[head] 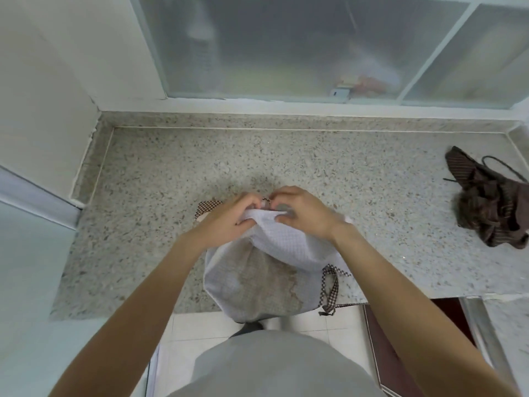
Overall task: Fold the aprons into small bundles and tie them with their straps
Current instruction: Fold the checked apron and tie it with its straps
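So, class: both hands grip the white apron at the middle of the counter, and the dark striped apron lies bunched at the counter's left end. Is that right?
Not quite. The head view shows the dark striped apron bunched at the counter's right end, not the left. The rest stands: the left hand and right hand both grip the white apron at the middle.

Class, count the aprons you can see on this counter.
2: a white apron held by both hands at the front edge, and a brown striped apron crumpled at the far right. None looks hidden.
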The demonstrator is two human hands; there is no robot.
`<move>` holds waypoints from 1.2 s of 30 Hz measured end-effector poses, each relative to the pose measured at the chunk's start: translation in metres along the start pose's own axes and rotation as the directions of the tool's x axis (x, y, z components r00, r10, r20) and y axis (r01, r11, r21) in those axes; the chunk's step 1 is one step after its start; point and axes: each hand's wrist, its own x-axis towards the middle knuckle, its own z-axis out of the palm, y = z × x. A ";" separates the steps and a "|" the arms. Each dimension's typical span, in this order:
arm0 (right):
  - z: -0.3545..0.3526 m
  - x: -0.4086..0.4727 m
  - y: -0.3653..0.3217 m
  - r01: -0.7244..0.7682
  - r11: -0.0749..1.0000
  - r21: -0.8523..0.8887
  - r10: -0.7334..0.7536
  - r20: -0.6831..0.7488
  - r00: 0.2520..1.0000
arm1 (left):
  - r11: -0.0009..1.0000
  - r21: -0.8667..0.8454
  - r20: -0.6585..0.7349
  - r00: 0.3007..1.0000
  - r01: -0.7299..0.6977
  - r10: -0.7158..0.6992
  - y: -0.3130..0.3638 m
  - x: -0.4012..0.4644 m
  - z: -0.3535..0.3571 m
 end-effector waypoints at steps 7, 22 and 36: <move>0.041 -0.017 0.012 0.026 0.996 -0.087 -0.020 0.066 0.998 | 0.864 -0.331 0.255 0.917 0.380 -0.306 -0.026 -0.017 0.025; 0.037 0.026 0.016 0.108 0.948 -0.299 0.007 0.358 0.934 | 0.971 -0.201 -0.029 0.990 0.127 -0.135 -0.004 -0.046 0.002; -0.054 -0.069 0.050 -0.162 0.973 -0.165 0.148 -0.090 0.985 | 0.923 -0.021 -0.304 0.877 0.383 -0.371 -0.009 -0.037 0.005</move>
